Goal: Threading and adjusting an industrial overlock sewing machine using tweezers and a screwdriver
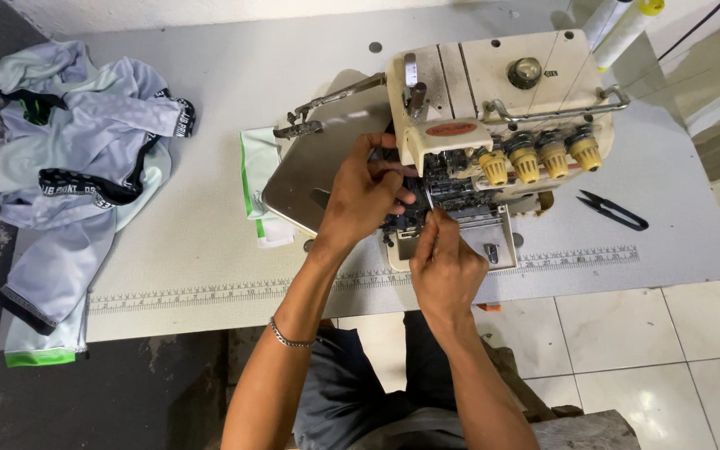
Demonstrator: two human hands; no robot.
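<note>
At the open front of the cream metal overlock sewing machine (493, 108) on the counter (210, 250), left hand (366, 196) is bracing the mechanism, right hand (443, 267) is pinching together on something fine, likely thread, best kept taut and steady.

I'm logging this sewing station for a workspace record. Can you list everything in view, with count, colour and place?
overlock sewing machine: one, cream, table centre right
tension knobs: four, yellow, machine front
thread cones: two, white, top right
thread snips: one, black, right of machine
garments: a pile, pale grey with black and green trim, table left
folded fabric: one piece, white with green edge, left of machine
table: one, off-white
bracelet: one, silver, left wrist
left hand: at machine's open front
right hand: fingertips pinched at machine's front
</note>
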